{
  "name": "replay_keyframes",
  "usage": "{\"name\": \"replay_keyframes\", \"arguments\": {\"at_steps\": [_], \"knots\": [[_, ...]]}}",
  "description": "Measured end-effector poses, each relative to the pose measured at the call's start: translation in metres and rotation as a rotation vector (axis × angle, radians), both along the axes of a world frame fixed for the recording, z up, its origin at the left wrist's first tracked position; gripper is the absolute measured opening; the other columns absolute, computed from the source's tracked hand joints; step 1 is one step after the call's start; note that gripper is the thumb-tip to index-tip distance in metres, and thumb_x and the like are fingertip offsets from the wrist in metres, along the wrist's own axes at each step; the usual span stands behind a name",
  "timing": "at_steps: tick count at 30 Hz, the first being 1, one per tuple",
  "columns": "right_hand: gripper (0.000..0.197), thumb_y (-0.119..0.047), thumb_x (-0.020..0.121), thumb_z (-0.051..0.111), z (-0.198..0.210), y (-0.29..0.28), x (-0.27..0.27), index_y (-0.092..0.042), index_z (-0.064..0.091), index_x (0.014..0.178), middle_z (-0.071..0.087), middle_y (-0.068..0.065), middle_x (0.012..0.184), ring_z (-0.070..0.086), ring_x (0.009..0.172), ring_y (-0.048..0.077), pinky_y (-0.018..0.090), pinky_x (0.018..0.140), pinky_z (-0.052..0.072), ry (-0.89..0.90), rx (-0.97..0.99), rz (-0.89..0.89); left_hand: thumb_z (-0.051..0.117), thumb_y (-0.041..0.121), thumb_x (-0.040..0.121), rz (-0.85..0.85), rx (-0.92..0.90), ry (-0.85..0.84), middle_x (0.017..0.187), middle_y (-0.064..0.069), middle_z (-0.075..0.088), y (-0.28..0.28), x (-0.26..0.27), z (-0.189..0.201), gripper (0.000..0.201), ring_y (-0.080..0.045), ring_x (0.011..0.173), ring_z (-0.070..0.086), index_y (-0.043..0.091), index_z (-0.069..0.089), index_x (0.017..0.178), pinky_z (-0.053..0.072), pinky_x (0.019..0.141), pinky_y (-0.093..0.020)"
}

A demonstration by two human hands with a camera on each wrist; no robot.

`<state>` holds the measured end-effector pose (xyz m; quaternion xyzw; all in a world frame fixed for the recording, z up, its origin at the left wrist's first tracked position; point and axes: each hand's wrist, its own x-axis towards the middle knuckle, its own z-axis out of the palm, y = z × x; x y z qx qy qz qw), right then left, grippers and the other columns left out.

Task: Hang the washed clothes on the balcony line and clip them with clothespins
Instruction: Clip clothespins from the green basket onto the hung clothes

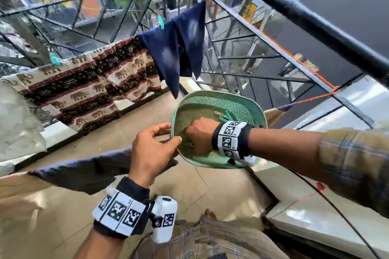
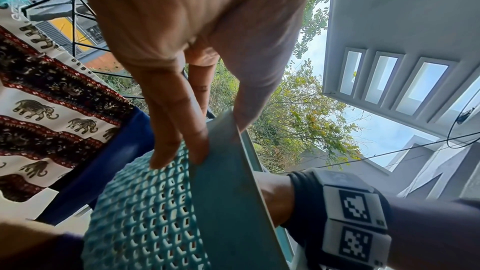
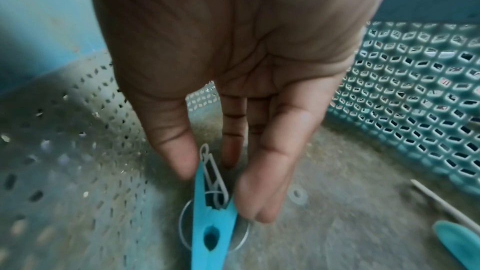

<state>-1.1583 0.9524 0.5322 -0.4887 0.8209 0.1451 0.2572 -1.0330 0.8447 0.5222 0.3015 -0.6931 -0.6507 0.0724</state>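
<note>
Both hands (image 1: 154, 149) at basket rim (image 1: 257, 111)

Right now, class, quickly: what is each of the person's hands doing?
Left hand: grips the rim of the green basket, thumb on the rim's other side.
Right hand: inside the basket, pinches a blue clothespin.

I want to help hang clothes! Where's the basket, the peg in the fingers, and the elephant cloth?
basket (image 1: 255, 109): head view, far rim.
peg (image 3: 207, 221): right wrist view, blue body.
elephant cloth (image 1: 84, 94): head view, middle.

Basket (image 1: 255, 111) walls around right hand (image 1: 199, 135)
</note>
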Motion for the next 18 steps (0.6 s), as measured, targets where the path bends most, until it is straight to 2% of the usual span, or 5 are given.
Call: {"name": "replay_keyframes", "arguments": {"at_steps": [5,8,11,13,18], "knots": [[0.033,-0.047,0.079,0.059,-0.002,0.057,0.000,-0.022,0.072,0.095,0.061,0.001,0.076,0.058,0.069,0.026,0.028,0.063,0.045,-0.020,-0.095,-0.044,0.071,-0.004,0.083,-0.039,-0.008,0.022,0.071,0.004,0.072,0.057,0.003,0.002,0.023,-0.002,0.057,0.064,0.018,0.072,0.091,0.051,0.048,-0.020],[0.033,-0.049,0.080,0.053,0.005,0.088,0.003,-0.023,0.069,0.093,0.067,-0.003,0.082,0.057,0.066,0.020,0.027,0.065,0.052,-0.077,-0.260,-0.026,0.073,0.000,0.082,-0.035,0.022,-0.002,0.086,-0.005,0.075,0.082,0.009,-0.006,0.022,-0.019,0.074,0.072,0.019,0.075,0.093,0.059,0.057,-0.032],[0.018,-0.034,0.084,0.062,0.016,0.113,0.008,-0.022,0.059,0.072,0.046,-0.008,0.063,0.038,0.050,0.013,0.017,0.048,0.030,-0.122,-0.370,-0.032,0.075,0.003,0.082,-0.023,0.037,-0.047,0.090,-0.007,0.075,0.094,0.017,-0.013,0.027,-0.026,0.079,0.074,0.015,0.073,0.106,0.061,0.063,-0.038],[0.025,-0.036,0.083,0.064,0.012,0.124,0.010,-0.018,0.059,0.066,0.049,-0.006,0.060,0.046,0.052,0.018,0.024,0.052,0.042,-0.117,-0.387,-0.054,0.075,0.003,0.082,-0.023,0.036,-0.074,0.090,-0.008,0.076,0.100,0.021,-0.014,0.028,-0.026,0.082,0.075,0.015,0.073,0.107,0.062,0.066,-0.040],[0.050,-0.049,0.076,0.076,0.002,0.148,0.010,-0.023,0.066,0.117,0.069,-0.004,0.090,0.054,0.075,0.016,0.024,0.066,0.035,-0.231,-0.407,-0.108,0.072,0.000,0.084,-0.049,0.055,-0.133,0.092,-0.005,0.078,0.103,0.035,-0.022,0.025,-0.027,0.089,0.074,0.015,0.075,0.104,0.062,0.071,-0.043]]}}
